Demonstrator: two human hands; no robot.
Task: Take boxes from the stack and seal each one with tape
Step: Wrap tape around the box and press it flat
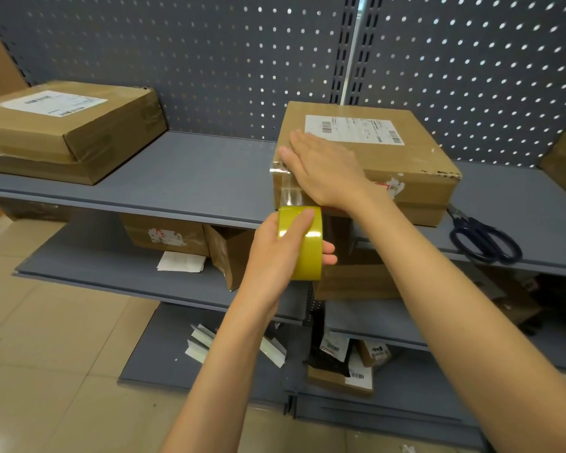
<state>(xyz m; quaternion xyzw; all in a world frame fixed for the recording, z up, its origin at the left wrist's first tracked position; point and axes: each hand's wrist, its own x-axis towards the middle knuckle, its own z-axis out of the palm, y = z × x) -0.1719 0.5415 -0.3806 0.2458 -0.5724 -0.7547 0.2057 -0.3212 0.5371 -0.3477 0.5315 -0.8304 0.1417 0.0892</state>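
Sealing is under way on the box (366, 161) at the shelf (190, 178) lip: the right hand (324, 168) lies flat, fingers straight, pressing the clear strip onto the box's top and near corner, while just below it the left hand (285, 246) curls around the yellow tape roll (303, 243), strip taut between them. Next, I'd judge, comes pulling the roll down the front face and cutting; scissors (484, 237) lie beyond the right forearm, with open air below the left hand.

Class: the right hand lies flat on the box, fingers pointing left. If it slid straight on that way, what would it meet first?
Probably nothing at once: the right hand would pass the box edge over bare shelf.
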